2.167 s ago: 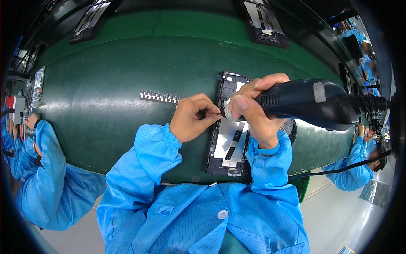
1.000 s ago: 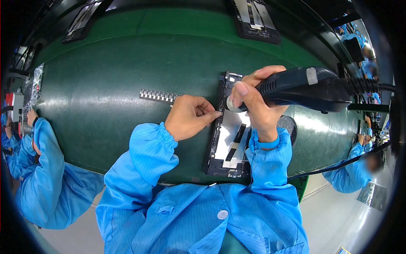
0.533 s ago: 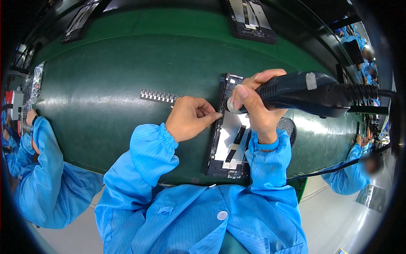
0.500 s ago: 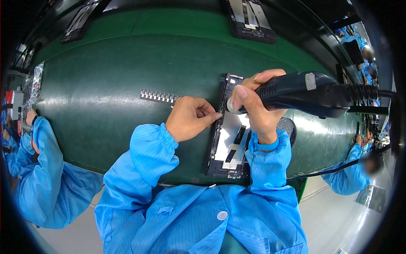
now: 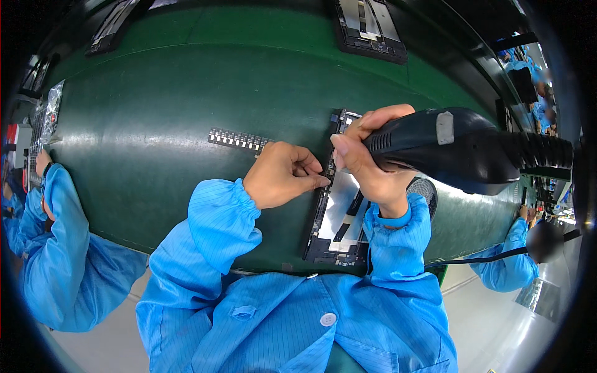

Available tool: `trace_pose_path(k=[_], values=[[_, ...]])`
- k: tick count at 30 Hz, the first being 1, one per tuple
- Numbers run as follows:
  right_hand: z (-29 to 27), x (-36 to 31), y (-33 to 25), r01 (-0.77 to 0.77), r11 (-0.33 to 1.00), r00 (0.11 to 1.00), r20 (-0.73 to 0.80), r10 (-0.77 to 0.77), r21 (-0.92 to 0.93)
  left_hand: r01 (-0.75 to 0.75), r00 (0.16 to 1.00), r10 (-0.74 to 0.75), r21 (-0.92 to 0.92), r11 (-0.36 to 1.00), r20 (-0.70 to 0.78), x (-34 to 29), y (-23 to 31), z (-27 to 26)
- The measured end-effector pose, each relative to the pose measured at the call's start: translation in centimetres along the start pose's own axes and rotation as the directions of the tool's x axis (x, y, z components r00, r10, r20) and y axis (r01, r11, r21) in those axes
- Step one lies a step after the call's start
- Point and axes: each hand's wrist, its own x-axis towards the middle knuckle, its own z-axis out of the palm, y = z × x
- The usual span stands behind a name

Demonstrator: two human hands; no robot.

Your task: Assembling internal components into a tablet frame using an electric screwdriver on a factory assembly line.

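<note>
A tablet housing lies open before me, its black frame around a silvery panel with black strips. My right hand is wrapped round the front of a black corded hand tool, held above the housing's right side; its exact kind does not show. At the housing's left edge, my left hand is closed in a pinch, thumb and fingertip touching the frame. Whatever sits between those fingertips is hidden or too small to make out. Just beyond that hand lies a strip of small black-and-white pieces.
Another open housing rests at the far side of the green table, with one more at the far left. A round dark mesh thing is partly behind my right sleeve. Co-workers in blue sit on both sides.
The tool has swung a little, its cable end now lower and its front tip no longer showing by my right thumb. My left fingertips have slid slightly nearer along the edge.
</note>
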Motion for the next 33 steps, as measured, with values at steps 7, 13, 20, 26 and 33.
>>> trace_pose_path(k=[7, 13, 20, 26, 33], values=[[0.7, -0.3, 0.2, -0.053, 0.995, 0.983, -0.173, 0.067, 0.083, -0.009, 1.0, 0.009, 0.027, 1.0, -0.027, 0.0, -0.2, 0.2], [-0.6, -0.8, 0.0, 0.039, 0.995, 0.975, -0.223, -0.019, 0.087, -0.024, 0.999, 0.025, 0.025, 0.999, -0.023, -0.1, 0.0, 0.4], [-0.7, -1.1, 0.0, 0.051, 0.994, 0.987, -0.155, -0.036, 0.099, -0.028, 1.0, 0.028, 0.03, 0.999, 0.004, 0.0, -0.1, 0.2], [-1.0, -1.0, 0.2, 0.058, 0.998, 0.996, -0.065, -0.059, -0.023, 0.0, 1.0, -0.001, 0.028, 1.0, 0.024, 0.0, 0.0, 0.0], [-0.6, -1.2, 0.6, 0.059, 0.991, 0.989, -0.144, -0.041, 0.123, 0.022, 0.999, -0.023, 0.034, 0.999, 0.039, 0.0, 0.1, -0.1]])
